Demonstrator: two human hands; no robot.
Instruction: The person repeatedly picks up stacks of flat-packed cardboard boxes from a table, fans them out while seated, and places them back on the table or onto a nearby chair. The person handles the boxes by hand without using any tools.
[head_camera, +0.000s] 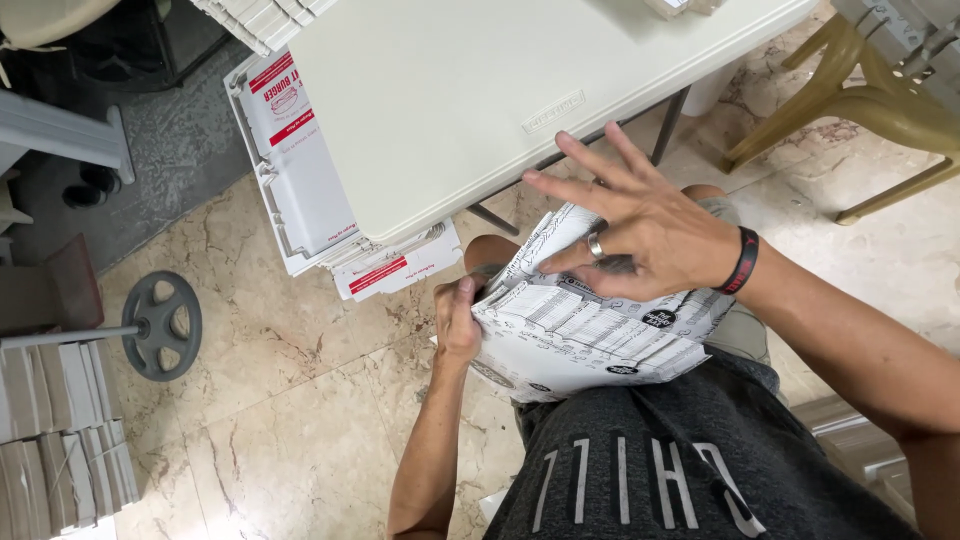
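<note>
A stack of flat printed boxes (590, 335) lies on the person's lap, just below the edge of the bench (480, 90). The boxes are white with black drawings and small black round marks.

The left hand (458, 320) holds the left edge of the stack. Its grip is pinching that edge, with the fingers curled around it. The right hand (640, 230) lies flat on top of the stack. Its grip is spread wide, with the fingers fanned out and pointing left. Only the palm and the lower fingers touch the top box. This hand has a ring (595, 245) on one finger and a black band (742, 262) on the wrist.

The person sits and wears a dark grey shirt (650, 460) with white letters. The bench is pale and smooth.

Under the bench, on the floor (280, 400), lies a pile of white boxes with red marks (300, 170). The floor is shiny tan stone. To the left is a grey wheel (165, 325) on a rod. More stacks of flat grey card (60, 440) stand in the lower left corner. A tan plastic chair (880, 100) stands at the upper right, well apart from the hands.
</note>
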